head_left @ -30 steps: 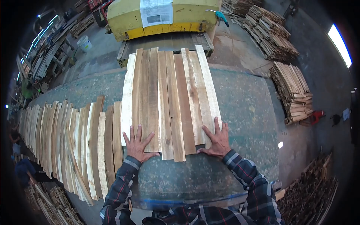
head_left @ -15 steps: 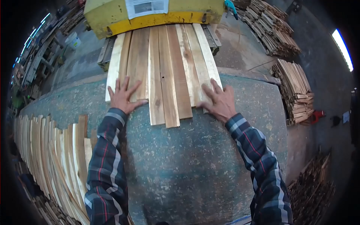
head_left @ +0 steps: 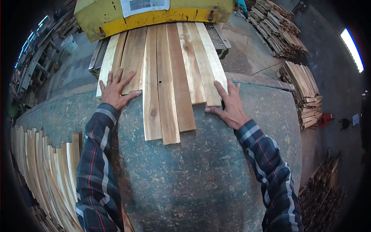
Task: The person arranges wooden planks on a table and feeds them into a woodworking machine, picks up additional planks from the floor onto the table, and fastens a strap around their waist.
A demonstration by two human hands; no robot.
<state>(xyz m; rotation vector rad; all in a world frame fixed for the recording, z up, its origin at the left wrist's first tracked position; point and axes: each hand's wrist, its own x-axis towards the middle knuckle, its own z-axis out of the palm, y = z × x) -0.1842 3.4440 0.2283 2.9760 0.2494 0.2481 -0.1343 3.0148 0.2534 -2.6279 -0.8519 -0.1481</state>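
Several wooden planks [head_left: 166,77] lie side by side on the worn green table [head_left: 185,178], their far ends under the yellow machine [head_left: 154,17]. My left hand [head_left: 117,89] rests with spread fingers on the near ends of the left planks. On the other side, my right hand [head_left: 230,103] touches the near ends of the right planks, fingers apart. Between my hands, the middle planks stick out nearer to me than the others, with uneven ends. Neither hand is wrapped round anything.
A row of planks [head_left: 42,162] lies along the table's left side. Stacked wood [head_left: 303,92] stands on the floor at the right, with more piles [head_left: 276,29] behind. A white bucket [head_left: 69,44] is at the back left.
The planks have moved forward, and their far ends have passed under the yellow machine. Both hands moved forward with them. The middle planks now stick out further than the outer ones.
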